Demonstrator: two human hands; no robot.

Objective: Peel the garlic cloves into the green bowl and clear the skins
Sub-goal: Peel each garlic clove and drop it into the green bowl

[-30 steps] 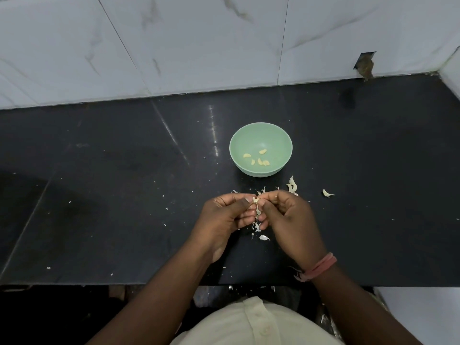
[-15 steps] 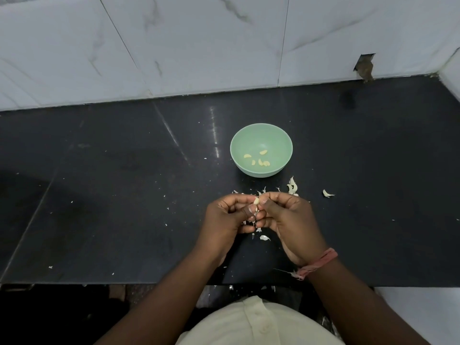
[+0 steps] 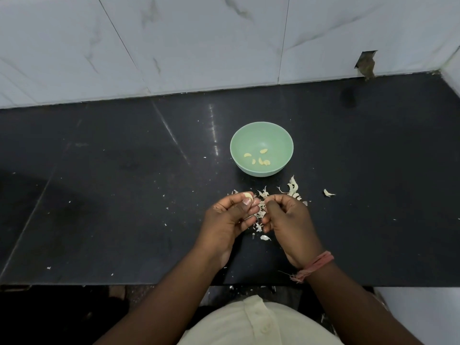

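The green bowl (image 3: 261,135) stands on the black counter with several peeled cloves (image 3: 260,158) inside. Just in front of it, my left hand (image 3: 229,217) pinches a pale garlic clove (image 3: 248,195) between thumb and fingertips. My right hand (image 3: 288,220) is close beside it, its fingers curled; it seems to pinch a scrap of skin at the fingertips, but I cannot tell for sure. Papery skins (image 3: 260,210) lie between and under the hands, with more skins (image 3: 293,188) to the right of the bowl's front.
The black counter (image 3: 124,195) runs wide on both sides, dotted with tiny skin flecks. A single skin piece (image 3: 328,193) lies further right. White marble wall tiles (image 3: 199,41) stand behind, and the counter's front edge is near my body.
My hands have drawn slightly apart. The clove now shows bare at my left fingertips, and my right hand has pulled to the right.
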